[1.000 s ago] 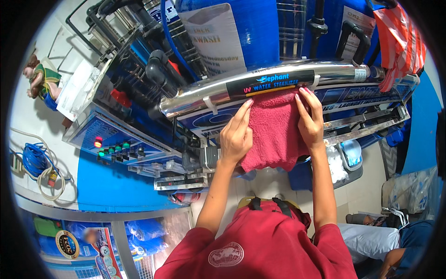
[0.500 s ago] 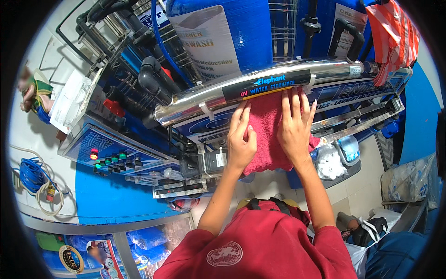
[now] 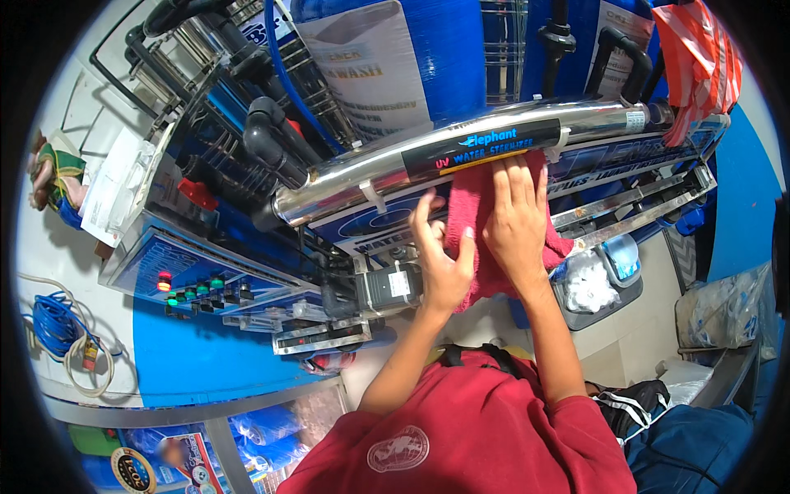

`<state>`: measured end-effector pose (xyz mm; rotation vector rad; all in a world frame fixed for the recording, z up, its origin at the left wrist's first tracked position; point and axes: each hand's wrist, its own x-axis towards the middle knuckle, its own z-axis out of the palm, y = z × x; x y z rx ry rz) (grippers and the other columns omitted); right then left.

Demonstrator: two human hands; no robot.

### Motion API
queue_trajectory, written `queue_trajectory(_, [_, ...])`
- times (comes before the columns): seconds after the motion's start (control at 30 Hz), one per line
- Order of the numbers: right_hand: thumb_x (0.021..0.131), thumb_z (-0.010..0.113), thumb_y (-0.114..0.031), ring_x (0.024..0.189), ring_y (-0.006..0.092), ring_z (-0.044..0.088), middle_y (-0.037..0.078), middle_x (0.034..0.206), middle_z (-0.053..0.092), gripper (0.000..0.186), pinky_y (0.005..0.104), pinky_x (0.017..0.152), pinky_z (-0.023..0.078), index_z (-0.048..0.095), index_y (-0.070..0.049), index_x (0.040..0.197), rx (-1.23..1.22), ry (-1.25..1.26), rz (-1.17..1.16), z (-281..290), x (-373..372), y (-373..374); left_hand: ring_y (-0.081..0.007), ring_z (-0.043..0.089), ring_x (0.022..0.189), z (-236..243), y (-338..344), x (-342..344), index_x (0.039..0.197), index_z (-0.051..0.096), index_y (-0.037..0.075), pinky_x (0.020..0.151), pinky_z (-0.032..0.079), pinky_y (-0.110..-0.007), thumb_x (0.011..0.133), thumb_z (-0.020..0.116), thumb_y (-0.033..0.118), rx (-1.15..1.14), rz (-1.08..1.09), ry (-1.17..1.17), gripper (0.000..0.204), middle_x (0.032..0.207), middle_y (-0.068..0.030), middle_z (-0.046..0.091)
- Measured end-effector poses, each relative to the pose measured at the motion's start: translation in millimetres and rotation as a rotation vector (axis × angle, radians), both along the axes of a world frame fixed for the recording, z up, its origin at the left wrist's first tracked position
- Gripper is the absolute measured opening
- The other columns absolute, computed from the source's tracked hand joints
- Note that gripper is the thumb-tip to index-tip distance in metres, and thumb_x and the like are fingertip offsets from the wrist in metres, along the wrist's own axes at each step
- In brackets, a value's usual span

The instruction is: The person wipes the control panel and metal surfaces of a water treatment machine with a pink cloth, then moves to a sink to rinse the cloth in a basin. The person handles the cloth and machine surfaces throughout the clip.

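Observation:
A red terry cloth (image 3: 481,206) hangs from just under a shiny steel tube (image 3: 337,183) and covers part of the signboard below it. My right hand (image 3: 514,222) holds the cloth there, its long fingers close together and stretched upward over the fabric near the tube's dark label. At the cloth's left edge is my left hand (image 3: 444,267), fingers loosely bent and apart, thumb raised in front of the fabric. Whether its other fingertips touch the cloth's rear side cannot be made out.
Black pipes (image 3: 276,140) and blue tanks (image 3: 448,58) stand behind the tube. A control panel (image 3: 202,280) with lit lamps is at left, near a grey box (image 3: 387,286). An orange striped cloth (image 3: 699,62) hangs at upper right. A basin with white material (image 3: 588,284) sits lower right.
My left hand has come away from the upper cloth, moving down and right, and its fingers have spread. The cloth's left side has drawn in to the right. My right hand stays on it.

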<state>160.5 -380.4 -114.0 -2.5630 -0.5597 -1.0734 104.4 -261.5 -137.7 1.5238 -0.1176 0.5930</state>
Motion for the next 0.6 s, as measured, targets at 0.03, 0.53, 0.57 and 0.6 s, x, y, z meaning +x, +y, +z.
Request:
queue_trajectory(0.03, [0.072, 0.059, 0.000, 0.130, 0.0361, 0.046, 0.020, 0.131, 0.051, 0.064, 0.0559, 0.121, 0.021, 0.046, 0.003, 0.134, 0.030, -0.013, -0.006, -1, 2, -1, -0.0225, 0.050, 0.122, -3, 2, -2, 0.149, 0.028, 0.003, 0.101, 0.044, -0.033, 0.093, 0.060, -0.002, -0.030, -0.081, 0.086, 0.065, 0.141, -0.0158, 0.040])
queue_trajectory(0.53, [0.085, 0.052, -0.006, 0.138, 0.0342, 0.042, 0.021, 0.139, 0.051, 0.055, 0.0507, 0.122, 0.021, 0.046, 0.006, 0.138, -0.081, 0.081, -0.149, 19, -6, -13, -0.0136, 0.062, 0.109, 18, 0, 17, 0.136, 0.049, -0.008, 0.096, 0.048, -0.027, 0.100, 0.055, 0.002, -0.247, -0.396, 0.149, 0.038, 0.123, -0.0127, 0.065])
queue_trajectory(0.57, [0.086, 0.051, -0.006, 0.140, 0.0342, 0.040, 0.022, 0.141, 0.049, 0.055, 0.0505, 0.122, 0.021, 0.045, 0.006, 0.139, -0.075, 0.059, -0.166, 18, -4, -11, -0.0143, 0.061, 0.111, 17, -4, 23, 0.137, 0.048, -0.009, 0.098, 0.047, -0.028, 0.100, 0.055, 0.002, -0.251, -0.404, 0.126, 0.039, 0.125, -0.0133, 0.064])
queue_trajectory(0.6, [0.086, 0.050, -0.006, 0.141, 0.0341, 0.039, 0.022, 0.143, 0.048, 0.055, 0.0502, 0.122, 0.021, 0.045, 0.006, 0.140, -0.049, 0.023, -0.176, 16, -2, -10, -0.0150, 0.060, 0.114, 15, -6, 27, 0.137, 0.047, -0.010, 0.100, 0.047, -0.028, 0.100, 0.055, 0.002, -0.255, -0.409, 0.094, 0.040, 0.128, -0.0139, 0.063])
